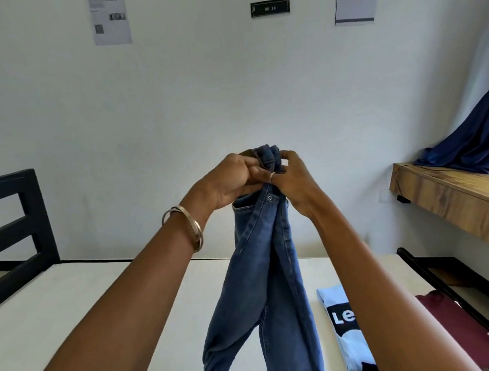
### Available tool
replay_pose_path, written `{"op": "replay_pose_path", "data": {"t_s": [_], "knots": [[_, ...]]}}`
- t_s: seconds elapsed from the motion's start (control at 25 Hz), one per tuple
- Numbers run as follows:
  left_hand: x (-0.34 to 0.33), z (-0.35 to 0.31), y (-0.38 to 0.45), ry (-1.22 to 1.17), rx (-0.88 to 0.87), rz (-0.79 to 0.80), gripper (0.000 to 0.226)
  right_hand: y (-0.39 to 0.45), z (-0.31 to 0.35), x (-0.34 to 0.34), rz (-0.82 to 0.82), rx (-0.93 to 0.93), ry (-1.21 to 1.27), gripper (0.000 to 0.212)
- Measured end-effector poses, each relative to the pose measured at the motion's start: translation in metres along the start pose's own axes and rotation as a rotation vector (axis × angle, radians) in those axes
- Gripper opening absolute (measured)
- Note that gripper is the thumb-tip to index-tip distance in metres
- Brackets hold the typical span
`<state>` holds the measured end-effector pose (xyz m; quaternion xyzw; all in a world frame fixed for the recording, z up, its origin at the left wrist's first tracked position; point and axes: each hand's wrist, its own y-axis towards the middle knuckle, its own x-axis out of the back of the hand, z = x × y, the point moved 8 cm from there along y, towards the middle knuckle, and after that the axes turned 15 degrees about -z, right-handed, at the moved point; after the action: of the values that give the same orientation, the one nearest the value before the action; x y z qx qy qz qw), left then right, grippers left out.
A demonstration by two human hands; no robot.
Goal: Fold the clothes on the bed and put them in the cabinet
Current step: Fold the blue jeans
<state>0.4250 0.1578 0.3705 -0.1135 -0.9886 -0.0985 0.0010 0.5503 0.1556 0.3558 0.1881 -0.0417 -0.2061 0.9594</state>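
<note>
My left hand and right hand pinching jeans waistband, both grips closed, legs hanging over bed

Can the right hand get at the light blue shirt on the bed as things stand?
Probably not yet: the right hand shares a grip on the jeans with the left hand. The shirt lies uncovered below the right arm.

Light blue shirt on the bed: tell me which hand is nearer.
Right. The right hand grips the jeans above the light blue shirt; the left hand grips them further left.
</note>
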Motion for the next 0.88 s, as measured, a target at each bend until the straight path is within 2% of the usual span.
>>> {"op": "replay_pose_path", "data": {"t_s": [0.04,0.08,0.12,0.2,0.24,0.32,0.4,0.48,0.6,0.64,0.72,0.76,0.8,0.84,0.88], "knots": [[0.002,-0.002,-0.002,0.069,-0.075,0.028,0.027,0.004,0.002,0.008,-0.027,0.042,-0.074,0.059],[0.006,-0.008,-0.003,0.184,-0.202,-0.021,0.026,0.007,0.007,0.014,-0.062,0.07,-0.12,0.056],[0.012,-0.017,-0.003,0.323,-0.375,-0.144,0.025,0.011,0.012,0.02,-0.104,0.088,-0.127,0.049],[0.016,-0.04,-0.007,0.548,-0.721,-0.42,0.046,0.01,0.029,0.026,-0.141,0.118,-0.072,0.043],[0.009,-0.051,-0.007,0.649,-0.835,-0.417,0.062,0.008,0.039,0.025,-0.11,0.136,-0.028,0.044],[-0.007,-0.065,0.006,0.807,-0.858,-0.243,0.076,0.002,0.058,0.022,-0.004,0.186,0.066,0.047],[-0.015,-0.073,0.014,0.888,-0.803,-0.162,0.07,-0.008,0.066,0.024,0.05,0.198,0.193,0.043],[-0.031,-0.077,0.012,0.964,-0.86,-0.173,0.058,-0.02,0.054,0.037,-0.005,0.206,0.328,0.041],[-0.034,-0.078,0.009,1.032,-0.962,-0.349,0.045,-0.043,-0.002,0.074,-0.211,0.188,0.481,0.065],[-0.022,-0.082,0.012,1.015,-0.941,-0.433,0.043,-0.048,-0.025,0.08,-0.231,0.185,0.39,0.076],[0.002,-0.092,0.017,1.01,-0.896,-0.566,0.041,-0.055,-0.077,0.069,-0.097,0.113,-0.073,0.085],[0.01,-0.098,0.017,1.034,-0.909,-0.62,0.04,-0.056,-0.104,0.059,0.01,0.059,-0.353,0.072],[0.015,-0.103,0.016,1.067,-0.939,-0.671,0.04,-0.051,-0.123,0.057,0.043,0.029,-0.587,0.048],[0.02,-0.109,0.014,1.095,-0.971,-0.73,0.039,-0.044,-0.124,0.064,-0.048,0.033,-0.739,0.026],[0.029,-0.12,0.013,1.118,-0.996,-0.8,0.039,-0.032,-0.107,0.074,-0.237,0.068,-0.782,0.018]]}}
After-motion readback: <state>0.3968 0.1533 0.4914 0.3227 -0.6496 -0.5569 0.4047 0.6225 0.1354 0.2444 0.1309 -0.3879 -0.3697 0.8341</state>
